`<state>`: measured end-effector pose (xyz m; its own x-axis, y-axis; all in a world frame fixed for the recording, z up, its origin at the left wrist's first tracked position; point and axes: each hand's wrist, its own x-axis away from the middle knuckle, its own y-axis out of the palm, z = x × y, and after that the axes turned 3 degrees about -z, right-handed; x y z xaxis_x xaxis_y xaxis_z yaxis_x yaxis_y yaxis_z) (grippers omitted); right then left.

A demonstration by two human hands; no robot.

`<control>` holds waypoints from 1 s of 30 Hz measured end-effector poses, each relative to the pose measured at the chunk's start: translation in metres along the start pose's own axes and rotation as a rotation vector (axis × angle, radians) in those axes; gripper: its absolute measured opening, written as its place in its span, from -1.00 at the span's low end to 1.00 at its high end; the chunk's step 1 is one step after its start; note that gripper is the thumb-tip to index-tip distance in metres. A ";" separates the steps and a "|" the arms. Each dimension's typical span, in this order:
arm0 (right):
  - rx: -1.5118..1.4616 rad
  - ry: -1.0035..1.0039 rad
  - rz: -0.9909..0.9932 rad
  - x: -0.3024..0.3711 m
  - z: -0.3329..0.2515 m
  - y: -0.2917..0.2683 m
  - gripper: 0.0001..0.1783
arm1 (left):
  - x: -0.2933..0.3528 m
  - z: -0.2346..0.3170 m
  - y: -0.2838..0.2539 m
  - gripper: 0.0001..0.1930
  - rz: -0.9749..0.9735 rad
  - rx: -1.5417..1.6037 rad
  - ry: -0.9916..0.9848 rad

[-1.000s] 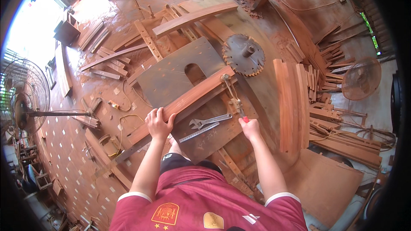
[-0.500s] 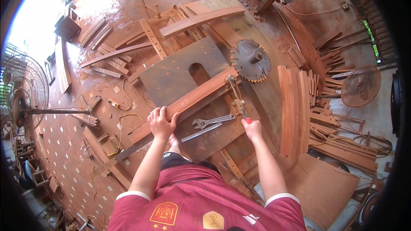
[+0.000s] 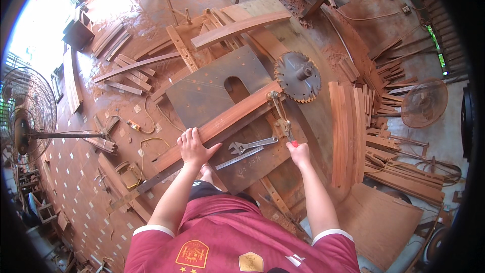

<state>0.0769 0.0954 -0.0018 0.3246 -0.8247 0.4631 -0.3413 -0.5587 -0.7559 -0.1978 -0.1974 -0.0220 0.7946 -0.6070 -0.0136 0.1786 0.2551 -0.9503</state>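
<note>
- Left hand [image 3: 194, 147]: fingers nearly together, laid over the board's top toward its lower end, thumb apart and pointing to 3 o'clock; palm down, not visibly closed around the wood. I cannot tell whether anything presses underneath.
- Right hand [image 3: 298, 153]: fingers curled together around the red grip [image 3: 294, 144] of the clamp [image 3: 279, 114], whose metal arms run up to 11 o'clock.
- Board [image 3: 220, 125]: under the left fingers, its long axis running from 8 to 2 o'clock. The clamp meets its 2 o'clock end, which lies at 11 o'clock from the right hand, the nearer of the two to that end. The left hand is nearer the 8 o'clock end.
- Metal bar [image 3: 151, 181]: beside the board's near side, almost parallel, reaching past it at 8 o'clock.
- Wrench [image 3: 252, 145]: between the hands, at 3 o'clock from the left, with the ruler [image 3: 239, 157] just below it.
- Saw blade [image 3: 298, 77]: at 12 o'clock from the right hand, its teeth near the clamped end; the gap is hard to judge.
- Steel plate [image 3: 197, 93]: beyond the board, at 12 o'clock from the left hand.
- Stacked boards [image 3: 346, 131]: at 2 o'clock from the right hand, apart from it.
</note>
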 end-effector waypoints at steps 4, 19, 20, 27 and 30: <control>-0.017 0.008 0.000 -0.001 -0.010 0.000 -0.43 | -0.005 -0.004 0.001 0.04 0.019 0.009 -0.001; 0.003 -0.038 0.024 -0.023 -0.038 0.012 -0.44 | -0.039 -0.023 -0.003 0.03 0.040 0.021 -0.004; 0.010 -0.034 0.021 -0.024 -0.041 0.011 -0.42 | -0.041 -0.024 -0.003 0.03 0.040 0.022 -0.006; 0.041 -0.016 0.034 -0.026 -0.057 0.013 -0.41 | -0.054 -0.028 -0.011 0.03 0.034 0.040 -0.013; 0.064 -0.021 0.028 -0.029 -0.063 0.013 -0.40 | -0.057 -0.030 -0.012 0.03 0.034 0.036 -0.020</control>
<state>0.0078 0.1063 0.0037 0.3340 -0.8378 0.4318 -0.2936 -0.5278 -0.7970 -0.2630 -0.1885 -0.0191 0.8120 -0.5823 -0.0395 0.1715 0.3028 -0.9375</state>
